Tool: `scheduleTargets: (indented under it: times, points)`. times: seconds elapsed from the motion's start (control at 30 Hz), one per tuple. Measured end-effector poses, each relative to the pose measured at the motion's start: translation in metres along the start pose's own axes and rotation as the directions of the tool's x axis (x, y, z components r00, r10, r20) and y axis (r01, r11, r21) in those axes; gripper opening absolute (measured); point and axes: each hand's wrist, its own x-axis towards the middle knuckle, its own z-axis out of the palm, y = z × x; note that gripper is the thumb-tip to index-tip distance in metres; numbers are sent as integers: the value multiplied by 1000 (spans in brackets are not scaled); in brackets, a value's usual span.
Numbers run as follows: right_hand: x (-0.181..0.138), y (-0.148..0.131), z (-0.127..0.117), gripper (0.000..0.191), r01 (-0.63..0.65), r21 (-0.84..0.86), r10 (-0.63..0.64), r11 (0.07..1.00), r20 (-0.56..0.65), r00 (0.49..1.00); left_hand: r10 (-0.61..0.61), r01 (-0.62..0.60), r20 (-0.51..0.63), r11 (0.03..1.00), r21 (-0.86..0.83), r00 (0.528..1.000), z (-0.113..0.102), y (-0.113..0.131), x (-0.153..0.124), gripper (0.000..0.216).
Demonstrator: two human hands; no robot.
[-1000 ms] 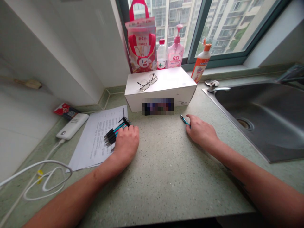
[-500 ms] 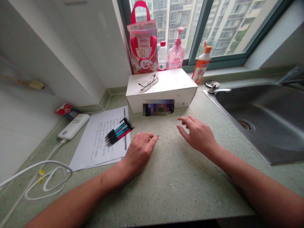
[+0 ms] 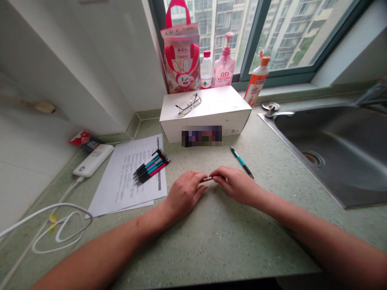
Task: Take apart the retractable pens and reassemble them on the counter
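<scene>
In the middle of the counter [image 3: 205, 233], my left hand [image 3: 185, 190] and my right hand [image 3: 237, 184] meet fingertip to fingertip. Between them shows a short stretch of a red pen [image 3: 208, 179], pinched from both sides; most of it is hidden by my fingers. Just beyond my right hand a teal pen [image 3: 241, 161] with a black grip lies slantwise on the counter, untouched. To the left of my left hand, several teal and red pens [image 3: 152, 167] with black grips lie side by side on printed sheets of paper [image 3: 121, 177].
A white box [image 3: 208, 106] with glasses [image 3: 189, 105] on top stands at the back. Behind it are a pink bag [image 3: 181, 64], a water bottle [image 3: 207, 72] and a pump bottle [image 3: 224, 66]. A sink [image 3: 341, 149] lies right; a power bank [image 3: 93, 161] with white cable lies left.
My right hand has come left and nearer, and its fingers have closed on the red pen at my left hand. The teal pen now lies in plain view where my right hand was.
</scene>
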Motion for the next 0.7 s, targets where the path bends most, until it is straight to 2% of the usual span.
scheduleTargets:
  times: [0.07, 0.17, 0.23, 0.3, 0.53, 0.6, 0.7]
  points:
    - [3, 5, -9, 21, -96, 73, 98, 993, -35, 995, -60, 61, -30, 998, 30, 998, -2, -5, 1, 16]
    - [5, 9, -17, 24, -185, 136, 179, 973, 53, 982, -78, 80, -87, 996, 28, 993, -7, -12, 2, 14]
    - [5, 10, -16, 24, -170, 168, 153, 971, 107, 982, -81, 82, -110, 997, 2, 991, -9, -14, 1, 16]
    - [4, 10, -14, 25, -139, 185, 122, 973, 100, 988, -104, 99, -106, 994, -44, 989, -11, -16, 1, 19]
    - [2, 6, -15, 20, -3, 68, 8, 998, -77, 997, -281, 286, 54, 931, -229, 958, -9, -18, 3, 27]
    - [2, 4, -15, 25, -28, 57, 31, 998, -57, 998, -269, 268, 28, 935, -232, 963, -9, -18, 3, 25]
    - [3, 1, -12, 32, -124, 78, 120, 989, 47, 992, -182, 170, -36, 961, -219, 983, -9, -18, 3, 18]
